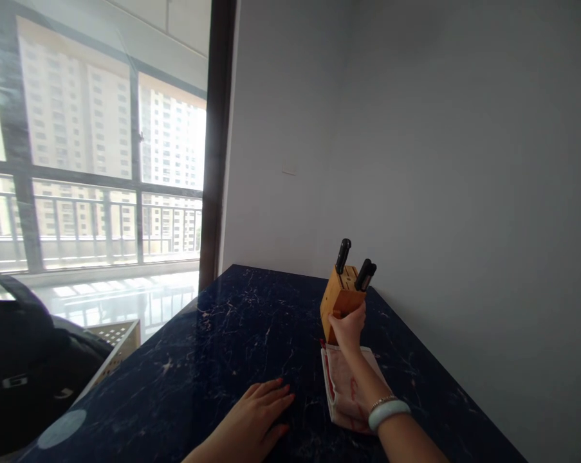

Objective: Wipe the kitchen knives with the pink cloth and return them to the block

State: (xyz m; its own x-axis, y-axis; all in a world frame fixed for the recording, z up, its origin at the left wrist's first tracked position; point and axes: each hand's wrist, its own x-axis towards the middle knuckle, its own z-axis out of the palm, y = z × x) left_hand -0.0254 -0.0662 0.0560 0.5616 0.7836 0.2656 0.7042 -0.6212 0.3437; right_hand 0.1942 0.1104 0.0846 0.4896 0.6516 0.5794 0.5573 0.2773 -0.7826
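Observation:
A wooden knife block (332, 302) stands on the dark blue marbled table (251, 321), with several black-handled knives (365, 275) in its top slots. My right hand (350, 325) grips the near side of the block, thumb on the left and fingers round the right; the fingertips are partly hidden. Under my right forearm lies a folded pinkish-white cloth (341, 392) with red markings, just in front of the block. My left hand (256, 415) rests palm down on the table to the left of the cloth, fingers stretched out and holding nothing.
A grey wall (439, 193) runs along the table's right side and back. At the left are a black bag (20, 366) and a pale perforated crate (121, 334). A round whitish patch (62, 429) marks the near left corner. Large windows (82, 128) stand beyond.

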